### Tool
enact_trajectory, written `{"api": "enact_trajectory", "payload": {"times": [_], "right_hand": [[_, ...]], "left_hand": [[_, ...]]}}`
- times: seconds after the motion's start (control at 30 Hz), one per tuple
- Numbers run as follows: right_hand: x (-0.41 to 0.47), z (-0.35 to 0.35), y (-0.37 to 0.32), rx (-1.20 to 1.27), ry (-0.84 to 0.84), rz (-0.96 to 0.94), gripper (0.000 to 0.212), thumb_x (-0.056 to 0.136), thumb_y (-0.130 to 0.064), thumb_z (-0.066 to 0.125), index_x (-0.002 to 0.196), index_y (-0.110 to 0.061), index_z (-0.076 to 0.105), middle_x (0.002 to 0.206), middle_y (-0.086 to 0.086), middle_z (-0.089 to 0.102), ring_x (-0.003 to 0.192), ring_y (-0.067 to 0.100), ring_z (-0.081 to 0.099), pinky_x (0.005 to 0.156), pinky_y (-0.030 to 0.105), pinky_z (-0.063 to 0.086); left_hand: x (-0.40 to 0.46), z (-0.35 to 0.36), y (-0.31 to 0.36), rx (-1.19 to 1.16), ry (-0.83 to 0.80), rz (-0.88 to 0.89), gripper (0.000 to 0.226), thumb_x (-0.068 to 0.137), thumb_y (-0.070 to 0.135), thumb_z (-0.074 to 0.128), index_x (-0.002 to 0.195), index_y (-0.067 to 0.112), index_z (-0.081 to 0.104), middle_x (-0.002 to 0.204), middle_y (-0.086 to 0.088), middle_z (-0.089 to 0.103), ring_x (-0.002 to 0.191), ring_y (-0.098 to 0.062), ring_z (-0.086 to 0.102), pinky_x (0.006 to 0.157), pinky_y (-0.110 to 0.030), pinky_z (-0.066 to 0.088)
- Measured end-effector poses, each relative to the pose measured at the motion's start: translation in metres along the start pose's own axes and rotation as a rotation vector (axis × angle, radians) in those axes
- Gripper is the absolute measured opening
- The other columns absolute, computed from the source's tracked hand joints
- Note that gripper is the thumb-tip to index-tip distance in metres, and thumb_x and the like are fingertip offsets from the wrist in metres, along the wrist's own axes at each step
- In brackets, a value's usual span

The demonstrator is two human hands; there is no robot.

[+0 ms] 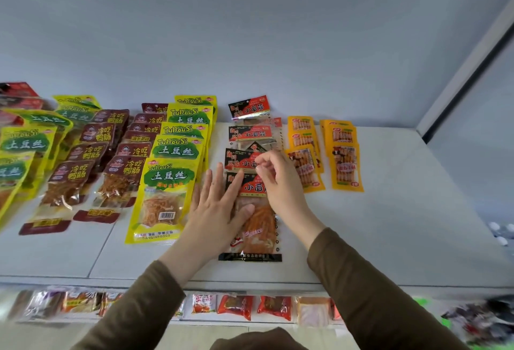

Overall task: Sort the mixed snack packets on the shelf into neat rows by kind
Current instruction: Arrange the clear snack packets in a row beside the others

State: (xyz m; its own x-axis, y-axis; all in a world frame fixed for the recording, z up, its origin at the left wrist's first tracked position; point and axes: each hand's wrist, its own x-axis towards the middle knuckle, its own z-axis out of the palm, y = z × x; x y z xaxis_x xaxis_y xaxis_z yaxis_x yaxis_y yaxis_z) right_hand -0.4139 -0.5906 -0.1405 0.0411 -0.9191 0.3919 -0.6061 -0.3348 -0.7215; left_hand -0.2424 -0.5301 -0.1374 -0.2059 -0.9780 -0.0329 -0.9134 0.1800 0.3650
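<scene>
shelf (pixel 389 210) – sorted snack packets (pixel 250 160), hands (pixel 244 196) on front packet

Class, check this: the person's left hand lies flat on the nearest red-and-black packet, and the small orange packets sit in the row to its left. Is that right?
Not quite. The head view shows the orange packets to the right of the red-and-black packet; the yellow packets lie to its left. The left hand does lie flat on it.

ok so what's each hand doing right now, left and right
Left hand: open, fingers straight, flat on the front red-and-black packet.
Right hand: fingers curled, pinching the top edge of the packet behind it.
</scene>
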Motion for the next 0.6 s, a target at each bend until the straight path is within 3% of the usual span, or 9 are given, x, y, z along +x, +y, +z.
{"api": "enact_trajectory", "payload": {"times": [0.07, 0.17, 0.27, 0.4, 0.5, 0.57, 0.6], "right_hand": [[0.0, -0.004, 0.001, 0.058, 0.029, 0.085, 0.02, 0.106, -0.024, 0.054, 0.123, -0.018, 0.061, 0.123, -0.006, 0.06, 0.117, 0.011, 0.055, 0.101, 0.029, 0.048], [0.001, -0.013, -0.007, 0.27, -0.047, 0.273, 0.033, 0.109, -0.025, 0.048, 0.141, -0.018, 0.053, 0.144, -0.005, 0.054, 0.134, 0.008, 0.048, 0.115, 0.032, 0.04], [-0.002, -0.02, -0.013, 0.369, -0.036, 0.386, 0.036, 0.109, -0.021, 0.048, 0.145, -0.023, 0.049, 0.15, -0.007, 0.049, 0.138, 0.008, 0.045, 0.114, 0.031, 0.04], [-0.009, -0.023, -0.014, 0.476, -0.075, 0.502, 0.039, 0.109, -0.017, 0.047, 0.147, -0.025, 0.047, 0.149, -0.009, 0.05, 0.131, 0.005, 0.047, 0.1, 0.02, 0.045], [-0.012, -0.02, -0.013, 0.562, -0.015, 0.561, 0.033, 0.107, -0.019, 0.049, 0.135, -0.036, 0.051, 0.147, -0.008, 0.052, 0.135, 0.013, 0.051, 0.111, 0.045, 0.047], [-0.009, -0.024, -0.014, 0.615, 0.04, 0.602, 0.03, 0.107, -0.017, 0.049, 0.13, -0.037, 0.05, 0.143, -0.008, 0.053, 0.13, 0.014, 0.054, 0.109, 0.047, 0.049], [-0.007, -0.026, -0.015, 0.639, 0.056, 0.619, 0.029, 0.108, -0.016, 0.047, 0.131, -0.032, 0.05, 0.141, -0.007, 0.054, 0.127, 0.012, 0.056, 0.107, 0.044, 0.05]], "left_hand": [[-0.003, 0.003, 0.004, 0.028, 0.017, -0.024, 0.086, 0.084, 0.081, -0.003, 0.161, 0.044, -0.012, 0.168, 0.005, -0.027, 0.156, -0.019, -0.025, 0.128, -0.047, -0.007], [-0.003, 0.002, 0.004, 0.067, 0.03, -0.066, 0.09, 0.081, 0.084, -0.003, 0.161, 0.043, -0.015, 0.172, 0.002, -0.019, 0.159, -0.019, -0.013, 0.127, -0.047, 0.003], [0.002, -0.006, 0.006, 0.112, 0.001, -0.107, 0.091, 0.086, 0.088, 0.011, 0.162, 0.042, -0.011, 0.173, 0.002, -0.008, 0.159, -0.023, -0.003, 0.126, -0.05, 0.008], [0.004, -0.013, 0.013, 0.073, -0.035, -0.125, 0.091, 0.09, 0.081, 0.031, 0.163, 0.04, -0.003, 0.174, 0.0, 0.001, 0.155, -0.029, 0.006, 0.124, -0.046, 0.015], [0.003, -0.021, 0.014, -0.268, -0.006, -0.168, 0.089, 0.092, 0.069, 0.052, 0.164, 0.041, 0.007, 0.173, 0.001, 0.002, 0.155, -0.03, 0.011, 0.123, -0.051, 0.021], [0.01, -0.026, 0.01, -0.592, 0.102, -0.245, 0.078, 0.099, 0.053, 0.057, 0.163, 0.036, 0.017, 0.167, -0.003, 0.025, 0.143, -0.028, 0.039, 0.113, -0.047, 0.041], [0.015, -0.028, 0.008, -0.737, 0.129, -0.301, 0.07, 0.103, 0.043, 0.056, 0.162, 0.031, 0.022, 0.156, -0.006, 0.041, 0.126, -0.023, 0.054, 0.098, -0.039, 0.05]]}}
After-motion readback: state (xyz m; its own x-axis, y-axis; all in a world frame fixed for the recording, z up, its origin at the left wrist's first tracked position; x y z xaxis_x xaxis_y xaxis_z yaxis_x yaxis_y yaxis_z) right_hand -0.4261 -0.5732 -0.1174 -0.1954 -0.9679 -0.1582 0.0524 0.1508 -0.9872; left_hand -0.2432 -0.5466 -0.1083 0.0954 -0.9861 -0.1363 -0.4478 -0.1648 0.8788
